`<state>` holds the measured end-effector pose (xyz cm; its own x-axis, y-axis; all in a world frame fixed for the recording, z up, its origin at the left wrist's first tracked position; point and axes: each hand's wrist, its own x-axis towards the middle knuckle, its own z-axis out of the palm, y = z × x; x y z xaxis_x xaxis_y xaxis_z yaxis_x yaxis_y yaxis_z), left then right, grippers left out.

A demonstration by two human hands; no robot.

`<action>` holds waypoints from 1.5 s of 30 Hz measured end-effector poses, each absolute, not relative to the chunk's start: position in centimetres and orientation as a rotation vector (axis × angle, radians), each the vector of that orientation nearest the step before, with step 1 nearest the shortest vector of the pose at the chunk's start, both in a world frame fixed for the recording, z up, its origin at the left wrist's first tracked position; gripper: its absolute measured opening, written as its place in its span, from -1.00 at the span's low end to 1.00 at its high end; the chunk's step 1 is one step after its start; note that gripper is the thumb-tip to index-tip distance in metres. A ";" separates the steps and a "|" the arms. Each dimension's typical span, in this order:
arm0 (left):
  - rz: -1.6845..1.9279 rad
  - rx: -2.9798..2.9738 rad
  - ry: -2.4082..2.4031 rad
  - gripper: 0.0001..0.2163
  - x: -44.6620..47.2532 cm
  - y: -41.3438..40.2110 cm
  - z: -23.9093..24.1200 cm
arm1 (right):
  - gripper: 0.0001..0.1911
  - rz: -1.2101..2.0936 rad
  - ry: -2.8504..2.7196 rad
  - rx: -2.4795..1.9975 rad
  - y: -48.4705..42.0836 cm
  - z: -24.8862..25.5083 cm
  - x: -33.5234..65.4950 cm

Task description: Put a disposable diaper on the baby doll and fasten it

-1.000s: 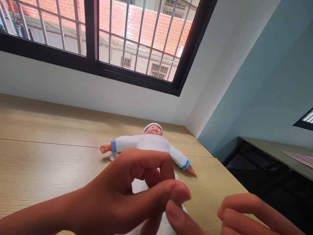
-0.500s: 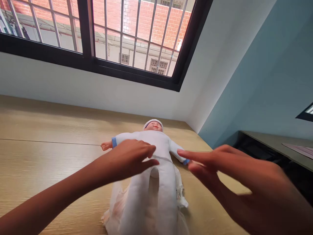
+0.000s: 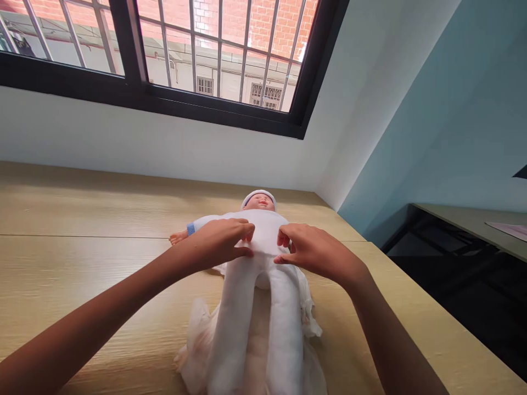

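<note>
A baby doll point(image 3: 262, 233) in a white suit with blue cuffs and a white cap lies on its back, its legs towards me. My left hand point(image 3: 224, 238) is over one side of its waist, fingers curled and thumb apart. On the other side, my right hand point(image 3: 315, 249) mirrors it, with a gap between thumb and bent fingers. Both hands are at or just above the suit; whether they touch it I cannot tell. Beneath the doll spreads a thin, crumpled whitish cloth point(image 3: 197, 334). The right hand hides one doll arm.
The doll rests on a light wooden table point(image 3: 102, 291), whose right edge slants towards me. Behind it are a white wall point(image 3: 164, 142) and a barred window with a black frame point(image 3: 222, 112). A dark-framed second table point(image 3: 461, 225) stands to the right, by a blue-grey wall.
My right hand has moved left and away from me, from beside the doll to its waist. The left hand has shifted slightly left and stays over the doll's waist. The view has tilted a little.
</note>
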<state>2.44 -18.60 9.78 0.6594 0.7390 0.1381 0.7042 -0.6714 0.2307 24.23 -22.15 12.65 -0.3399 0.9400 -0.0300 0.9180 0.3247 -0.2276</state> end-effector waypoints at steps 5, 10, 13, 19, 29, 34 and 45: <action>0.363 2.769 1.083 -0.83 3.1 -18.9 10.0 | -0.92 0.254 -2.499 -1.727 -22.3 12.4 23.2; 0.338 2.781 1.100 -0.82 3.1 -19.1 10.2 | -0.88 0.164 -2.572 -1.745 -22.1 12.5 23.4; 0.334 2.796 1.070 -0.85 2.7 -19.1 10.3 | -0.83 0.114 -2.601 -1.765 -22.3 12.6 23.6; 0.234 2.764 1.047 -0.86 2.4 -19.4 10.7 | -0.86 0.160 -2.594 -1.758 -22.6 12.6 23.6; 0.179 2.788 1.059 -0.84 2.7 -19.8 11.0 | -0.74 0.298 -2.579 -1.729 -22.6 12.5 24.2; 0.178 2.762 1.056 -0.86 2.3 -19.6 10.9 | -0.81 0.503 -2.579 -1.716 -22.1 13.5 25.1; 0.727 2.481 1.031 -0.58 3.8 -13.4 6.3 | -0.51 0.573 -1.994 -1.256 -13.1 5.8 25.0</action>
